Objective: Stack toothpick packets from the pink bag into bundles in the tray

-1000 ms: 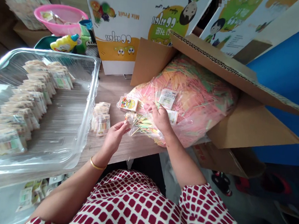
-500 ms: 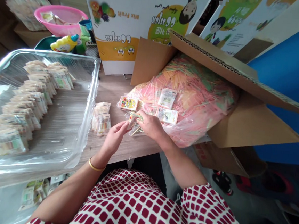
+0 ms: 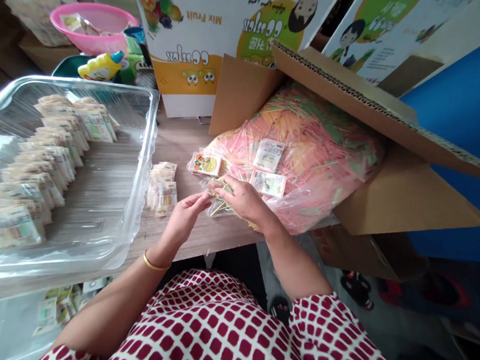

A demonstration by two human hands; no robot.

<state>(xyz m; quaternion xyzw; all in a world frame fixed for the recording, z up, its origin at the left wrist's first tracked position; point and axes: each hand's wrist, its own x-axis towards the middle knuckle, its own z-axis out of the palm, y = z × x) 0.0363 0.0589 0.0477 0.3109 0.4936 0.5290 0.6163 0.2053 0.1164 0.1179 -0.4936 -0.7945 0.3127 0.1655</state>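
In the head view my left hand (image 3: 190,212) pinches the lower left edge of a small clear packet (image 3: 213,185) just above the table. My right hand (image 3: 243,200) is closed over the packet's other side on a few thin greenish candy sticks (image 3: 225,187); its fingers hide much of both. Loose sticks (image 3: 220,206) lie on plastic under the right hand. Just beyond is a printed candy packet (image 3: 206,165). To the left of my left hand stands a small pile of filled packets (image 3: 163,190). Two more packets (image 3: 267,182) rest on a large bag of candy sticks (image 3: 310,147).
A clear plastic tray (image 3: 138,193) with rows of filled packets (image 3: 43,168) takes up the left side. The bag sits in an open cardboard box (image 3: 414,201) on the right. Printed cartons (image 3: 181,79), a pink basin (image 3: 92,41) and a yellow bottle (image 3: 101,67) stand behind.
My right hand has moved slightly right and its fingers now cover more of the packet. My left hand has shifted slightly and still pinches the packet's edge. The view has tilted a little.
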